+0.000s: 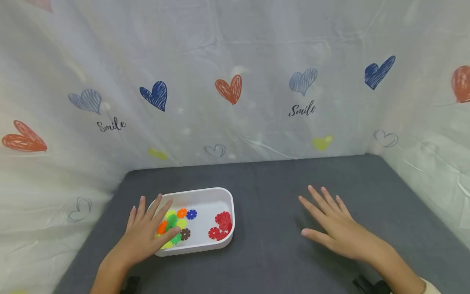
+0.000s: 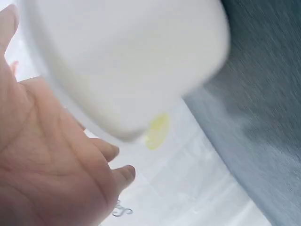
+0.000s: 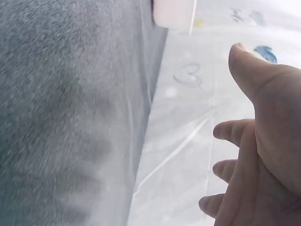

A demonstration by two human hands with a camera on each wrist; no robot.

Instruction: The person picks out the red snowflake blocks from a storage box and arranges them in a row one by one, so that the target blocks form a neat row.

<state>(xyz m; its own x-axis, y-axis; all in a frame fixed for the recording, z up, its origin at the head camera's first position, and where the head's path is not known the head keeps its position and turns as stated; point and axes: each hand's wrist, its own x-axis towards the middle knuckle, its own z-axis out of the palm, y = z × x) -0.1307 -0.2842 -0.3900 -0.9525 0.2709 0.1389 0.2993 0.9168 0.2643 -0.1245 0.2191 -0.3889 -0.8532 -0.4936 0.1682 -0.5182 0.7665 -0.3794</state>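
A white rectangular tray (image 1: 200, 248) with rounded corners stands on the left half of the table. On its left side lie several flower-shaped plastic discs in yellow, green (image 1: 171, 221), orange (image 1: 182, 213), blue (image 1: 191, 214) and brown (image 1: 185, 234). Red discs (image 1: 223, 220) are grouped at its right end. My left hand (image 1: 141, 237) is spread over the tray's left end, hiding part of it; the left wrist view shows the palm beside the tray's outer wall (image 2: 141, 56). My right hand (image 1: 335, 234) hovers over the table's right side, fingers spread, holding nothing.
The dark grey table (image 1: 271, 204) runs back to a pale curtain (image 1: 257, 122) printed with hearts and "Smile" lettering, which also hangs along both sides. A black wrist strap (image 1: 371, 283) shows below the right hand.
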